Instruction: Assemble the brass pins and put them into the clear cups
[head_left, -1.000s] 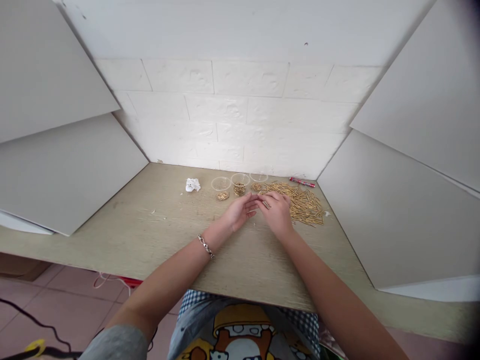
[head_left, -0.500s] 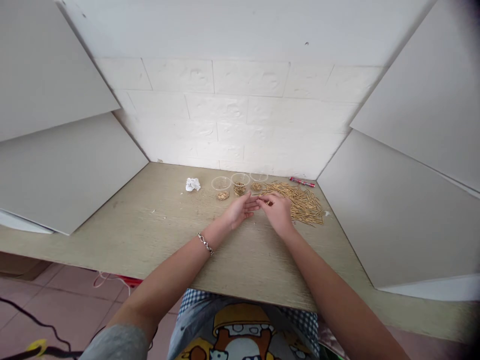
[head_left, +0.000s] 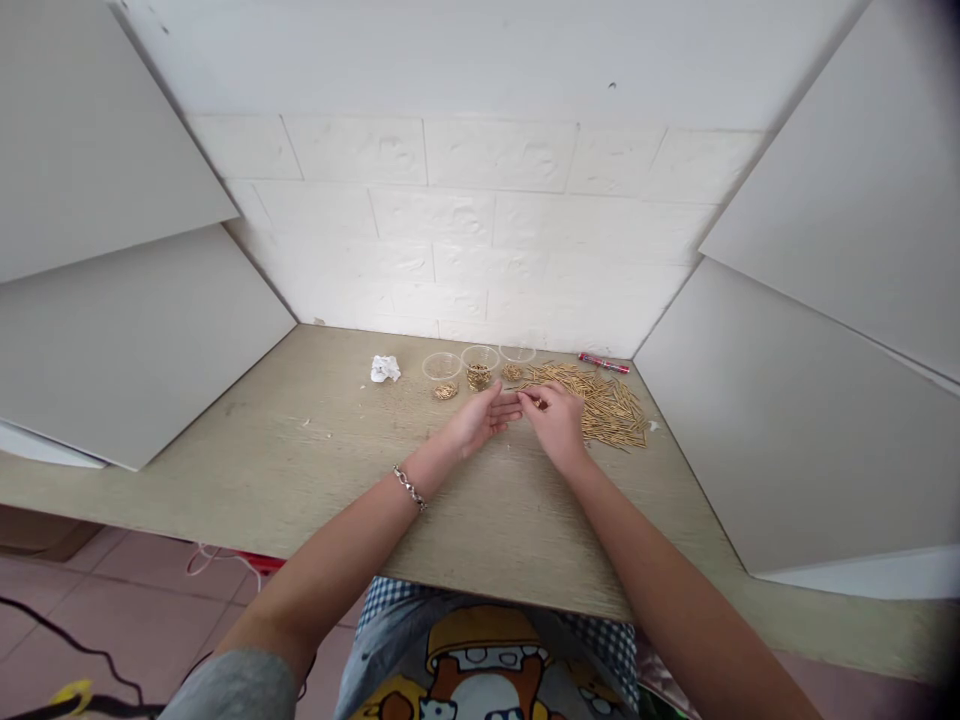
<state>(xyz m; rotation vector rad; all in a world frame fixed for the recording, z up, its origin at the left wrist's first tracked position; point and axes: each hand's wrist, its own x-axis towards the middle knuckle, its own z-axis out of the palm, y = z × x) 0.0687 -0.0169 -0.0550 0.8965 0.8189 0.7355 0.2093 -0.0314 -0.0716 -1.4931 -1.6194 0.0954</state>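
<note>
My left hand is turned palm up, its fingers stretched out towards the right. At its fingertips my right hand is closed in a pinch. A small gold-brown glint shows between the right fingers, but I cannot make out what it is. Just beyond the right hand spreads a pile of thin gold-coloured pins. Behind the left hand stands a clear plastic cup with small gold pieces in it. Another clear cup holds a few gold pieces, and a third clear cup is near the pin pile.
A crumpled white tissue lies left of the cups. A red tube rests behind the pins by the wall. Grey panels flank the wooden table on both sides, and a white brick-patterned wall closes the back.
Almost nothing differs. The fingers of both hands have shifted very slightly, still meeting at the same spot.
</note>
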